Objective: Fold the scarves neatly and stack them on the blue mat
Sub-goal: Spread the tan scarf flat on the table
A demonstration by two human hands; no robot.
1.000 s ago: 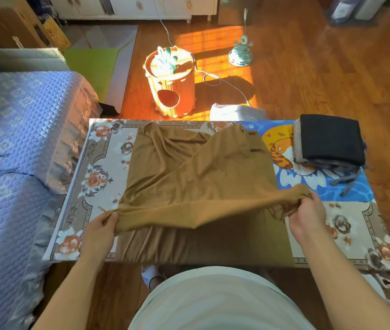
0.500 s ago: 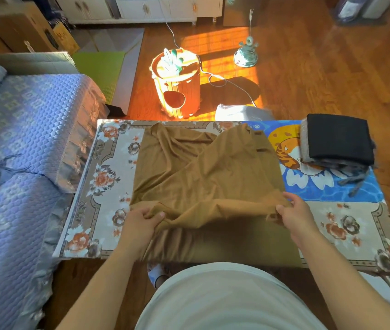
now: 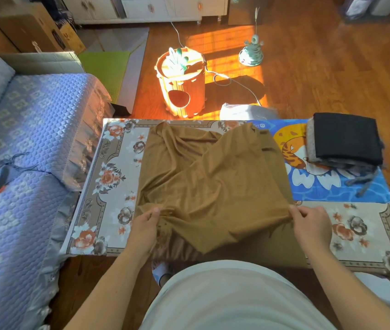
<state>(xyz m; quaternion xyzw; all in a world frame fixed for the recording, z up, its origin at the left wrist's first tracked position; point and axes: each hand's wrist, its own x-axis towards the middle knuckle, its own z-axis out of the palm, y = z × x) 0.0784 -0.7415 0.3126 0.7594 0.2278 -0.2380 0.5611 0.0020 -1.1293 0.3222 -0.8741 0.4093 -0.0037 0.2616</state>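
Beyond the fingertips, the orange-brown wooden floor is struck by a bright warm sunlight patch with long dark shadows, while nearer surfaces are left dim, edges are bent by wide-angle distortion, and fine detail is softened.

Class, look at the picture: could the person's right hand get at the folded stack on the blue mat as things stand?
Probably yes, once freed. The right hand pinches the brown scarf; the folded stack lies on the blue mat on that same side, with nothing between them.
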